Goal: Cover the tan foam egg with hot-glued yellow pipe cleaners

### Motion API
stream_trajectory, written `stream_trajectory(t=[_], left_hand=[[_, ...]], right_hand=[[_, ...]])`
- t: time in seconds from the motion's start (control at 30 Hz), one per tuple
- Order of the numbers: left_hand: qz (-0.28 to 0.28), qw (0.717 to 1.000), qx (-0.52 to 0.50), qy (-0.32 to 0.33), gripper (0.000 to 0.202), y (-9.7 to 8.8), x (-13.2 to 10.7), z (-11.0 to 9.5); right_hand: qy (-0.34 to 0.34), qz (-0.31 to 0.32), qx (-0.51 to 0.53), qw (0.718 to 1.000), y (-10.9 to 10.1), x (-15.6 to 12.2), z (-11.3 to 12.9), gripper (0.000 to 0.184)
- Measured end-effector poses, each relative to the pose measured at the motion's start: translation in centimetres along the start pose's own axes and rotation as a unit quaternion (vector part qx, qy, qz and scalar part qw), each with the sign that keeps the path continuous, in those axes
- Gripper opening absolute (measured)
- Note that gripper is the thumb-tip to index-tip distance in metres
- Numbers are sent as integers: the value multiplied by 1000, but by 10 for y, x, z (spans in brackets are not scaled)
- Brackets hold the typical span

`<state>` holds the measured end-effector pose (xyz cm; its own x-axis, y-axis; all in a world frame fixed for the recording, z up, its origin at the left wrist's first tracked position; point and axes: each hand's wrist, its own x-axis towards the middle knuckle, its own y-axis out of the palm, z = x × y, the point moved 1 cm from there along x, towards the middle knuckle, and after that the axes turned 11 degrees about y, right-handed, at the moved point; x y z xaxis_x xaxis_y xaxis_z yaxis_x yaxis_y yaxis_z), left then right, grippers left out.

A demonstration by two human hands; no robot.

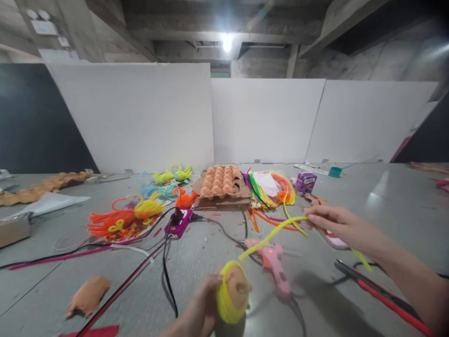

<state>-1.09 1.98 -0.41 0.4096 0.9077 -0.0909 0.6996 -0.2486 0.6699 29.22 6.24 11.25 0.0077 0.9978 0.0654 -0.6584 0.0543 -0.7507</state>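
My left hand (205, 304) grips a brown egg-carton cup (238, 285) by its left side. Bright yellow pipe cleaner is wound in several turns round the cup's edge. Farther right and higher, my right hand (328, 222) pinches a yellow pipe cleaner (273, 232) between thumb and fingers. One end of it reaches down to just above the cup; whether they touch, I cannot tell. More yellow hangs out below the right hand. A pink glue gun (275, 267) lies on the table between both hands, its cord running toward me.
An egg tray (220, 181) stands on cardboard at the back, beside bundles of coloured pipe cleaners (277, 187). A purple power strip (178, 222) with black cables lies left of centre, near orange and yellow fuzzy figures (122, 220). Red-handled scissors (382, 295) lie at right, a torn carton piece (89, 296) at left.
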Motion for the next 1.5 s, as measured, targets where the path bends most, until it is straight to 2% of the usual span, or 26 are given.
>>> stream_trajectory(t=[0.23, 0.33, 0.53, 0.7, 0.8, 1.0, 1.2, 1.37, 1.5], left_hand=[[36, 999, -7, -35, 42, 3, -2, -1], [49, 998, -13, -48, 45, 1, -3, 1], [98, 994, 12, -44, 46, -4, -4, 2], [110, 992, 52, -24, 59, -11, -4, 5], [123, 990, 71, -15, 59, -13, -3, 7], [121, 988, 99, -9, 58, -12, -2, 9], [107, 986, 126, -9, 50, -12, -1, 10], [84, 988, 127, -20, 61, -16, -1, 12], [91, 988, 117, -33, 61, -16, -1, 12]], right_hand=[[-21, 197, 5, 980, 6, -17, 7, 24], [-27, 241, -2, 970, 14, -20, 9, 20], [-19, 224, -30, 974, 29, -20, 12, 19], [-19, 214, -28, 976, 39, -17, 11, 21], [-17, 213, -27, 977, 44, -15, 10, 22], [-30, 206, -45, 977, 51, -21, 17, 25], [-75, 213, -67, 972, 56, -34, 32, 19], [-126, 238, 8, 963, 73, -39, 39, 15], [-119, 198, 31, 973, 80, -34, 36, 25]])
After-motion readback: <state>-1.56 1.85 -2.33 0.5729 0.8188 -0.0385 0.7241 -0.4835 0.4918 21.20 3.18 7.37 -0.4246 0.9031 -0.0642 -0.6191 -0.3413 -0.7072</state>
